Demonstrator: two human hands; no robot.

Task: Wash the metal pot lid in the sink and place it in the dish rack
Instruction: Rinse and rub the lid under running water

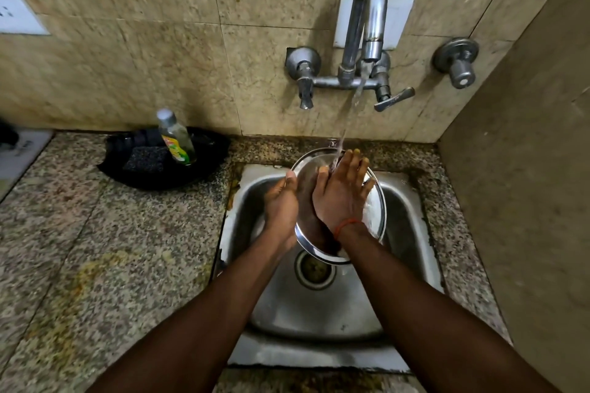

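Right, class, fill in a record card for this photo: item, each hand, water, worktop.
item: metal pot lid, tilted over the sink
left hand: grips the lid's left edge
right hand: flat on the lid's face, under the stream
water: running from the tap
worktop: bottle and scrub pad in a black tray

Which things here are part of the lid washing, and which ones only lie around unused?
In use: metal pot lid, left hand gripping its rim, right hand flat on it, running tap, sink.
Lying about: black tray on the counter, labelled bottle and scrub pad in it.
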